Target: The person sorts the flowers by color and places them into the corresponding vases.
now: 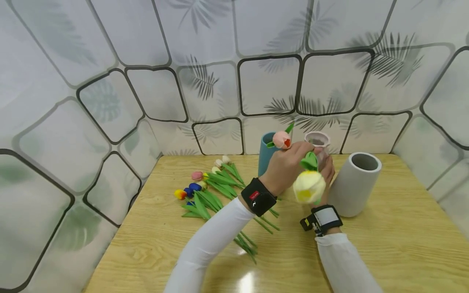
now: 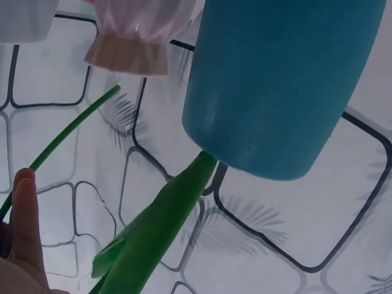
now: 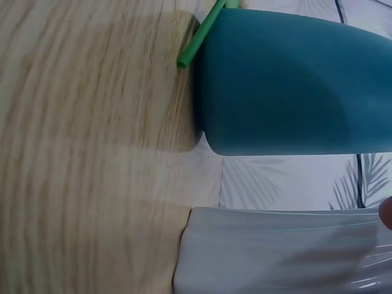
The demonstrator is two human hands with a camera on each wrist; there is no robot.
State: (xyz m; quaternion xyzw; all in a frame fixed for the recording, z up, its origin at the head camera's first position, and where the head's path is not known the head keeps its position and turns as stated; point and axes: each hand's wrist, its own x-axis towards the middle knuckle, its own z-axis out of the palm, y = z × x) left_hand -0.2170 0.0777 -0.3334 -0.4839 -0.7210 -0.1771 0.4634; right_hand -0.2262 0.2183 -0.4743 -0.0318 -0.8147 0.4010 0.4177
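Left hand (image 1: 287, 165) pinching yellow tulip (image 1: 309, 188) stem, right hand (image 1: 327, 173) curled round fluted pink vase (image 1: 317, 138), blue vase (image 1: 265, 156) to its left

Table (image 1: 124, 260): pale wood grain; I note glare on the side nearest me.
Tulips (image 1: 221, 188): loose, overlapping pile left of the vases; blooms pink, white, blue, yellow and orange; stems run toward my right.
Blue vase (image 1: 265, 158): standing near the back edge.
Pink vase (image 1: 318, 139): standing right of the blue, apart.
White vase (image 1: 351, 187): standing rightmost, nearer me.
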